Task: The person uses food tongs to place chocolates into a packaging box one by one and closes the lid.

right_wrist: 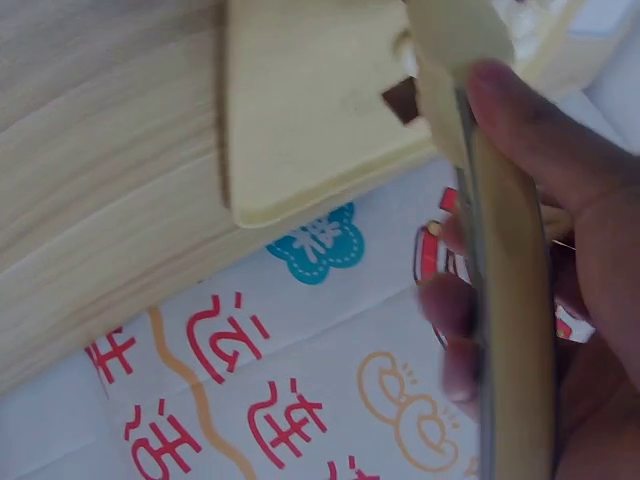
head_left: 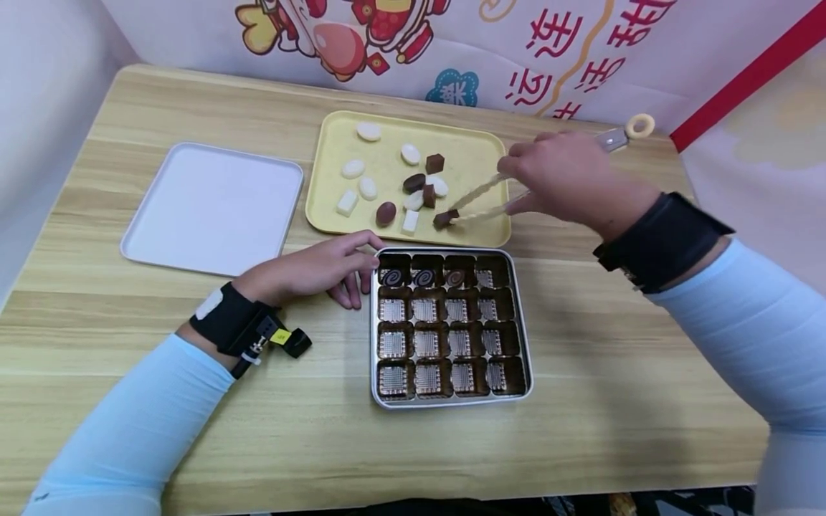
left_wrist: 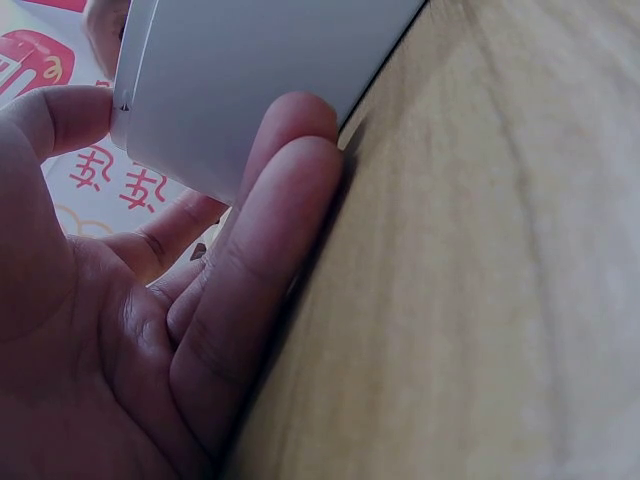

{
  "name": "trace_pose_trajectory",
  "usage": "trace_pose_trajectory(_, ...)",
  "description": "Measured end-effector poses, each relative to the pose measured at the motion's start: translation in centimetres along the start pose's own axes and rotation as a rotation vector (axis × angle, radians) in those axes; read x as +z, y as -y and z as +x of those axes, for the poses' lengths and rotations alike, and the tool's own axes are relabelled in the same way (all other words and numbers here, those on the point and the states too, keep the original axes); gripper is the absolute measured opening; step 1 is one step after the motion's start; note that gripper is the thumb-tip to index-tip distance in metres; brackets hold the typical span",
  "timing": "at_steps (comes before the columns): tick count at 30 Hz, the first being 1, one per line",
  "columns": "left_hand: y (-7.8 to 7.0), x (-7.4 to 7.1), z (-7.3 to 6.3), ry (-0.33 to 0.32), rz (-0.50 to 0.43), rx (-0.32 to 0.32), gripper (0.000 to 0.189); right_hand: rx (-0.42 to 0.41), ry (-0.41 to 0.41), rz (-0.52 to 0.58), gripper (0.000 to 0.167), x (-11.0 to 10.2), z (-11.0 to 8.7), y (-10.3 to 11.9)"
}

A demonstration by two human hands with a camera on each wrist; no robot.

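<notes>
While the right hand (head_left: 561,175) grips tongs (right_wrist: 512,320), the chocolate (head_left: 442,220) at their tips, presumably light and brittle, suits gentle side pinching; left hand (head_left: 316,271), fingers relaxed, touches tin (left_wrist: 240,70).

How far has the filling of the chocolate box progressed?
Done: three swirled chocolates sit in the box, far row. In hand: the right hand holds tongs at a dark piece on the yellow tray. Left: thirteen empty compartments, and more pieces on the tray.
</notes>
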State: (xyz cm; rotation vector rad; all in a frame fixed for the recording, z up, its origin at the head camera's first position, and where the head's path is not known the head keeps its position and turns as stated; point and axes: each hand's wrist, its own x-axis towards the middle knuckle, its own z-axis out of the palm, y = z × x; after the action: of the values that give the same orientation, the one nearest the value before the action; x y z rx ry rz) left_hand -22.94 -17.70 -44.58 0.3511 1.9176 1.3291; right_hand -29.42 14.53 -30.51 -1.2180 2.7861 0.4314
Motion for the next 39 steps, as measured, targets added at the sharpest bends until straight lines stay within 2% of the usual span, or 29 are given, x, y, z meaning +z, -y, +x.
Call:
trace_pose_trajectory(5, 0.3, -0.1, 0.0, -0.012, -0.002, 0.002, 0.034, 0.07, 0.232, 0.138, 0.045, -1.7, 0.8, -0.8)
trace_pose_trajectory(8, 0.6, -0.2, -0.3, -0.024, -0.003, -0.005, 0.036, 0.103, 0.377, 0.175, 0.051, -2.0, 2.1, -1.2)
trace_pose_trajectory(11, 0.9, -0.2, -0.7, -0.028, -0.004, -0.013, 0.036, 0.181, 0.522, 0.221, 0.059, -2.2, 3.6, -1.5)
trace_pose_trajectory(13, 0.9, -0.2, -0.8, -0.026, -0.006, -0.011, 0.036, 0.225, 0.58, 0.232, 0.064, -2.5, 4.2, -1.9)
trace_pose_trajectory(15, 0.9, -0.2, -0.6, -0.023, -0.002, -0.001, 0.036, 0.252, 0.601, 0.222, 0.066, -2.8, 4.4, -2.2)
trace_pose_trajectory(21, 0.4, -0.1, -0.1, -0.015, 0.006, 0.005, 0.036, 0.192, 0.487, 0.15, 0.064, -2.9, 3.2, -2.4)
trace_pose_trajectory(28, 0.2, -0.2, 0.1, -0.005, 0.004, 0.009, 0.033, 0.187, 0.359, 0.147, 0.062, -2.8, 1.0, -1.9)
trace_pose_trajectory(36, 0.4, -0.1, 0.2, 0.0, 0.003, 0.015, 0.032, 0.182, 0.26, 0.128, 0.059, -2.1, -0.8, 0.1)
trace_pose_trajectory(39, 0.3, -0.1, 0.3, 0.003, 0.004, 0.017, 0.033, 0.186, 0.174, 0.089, 0.053, -1.6, -1.6, 1.2)
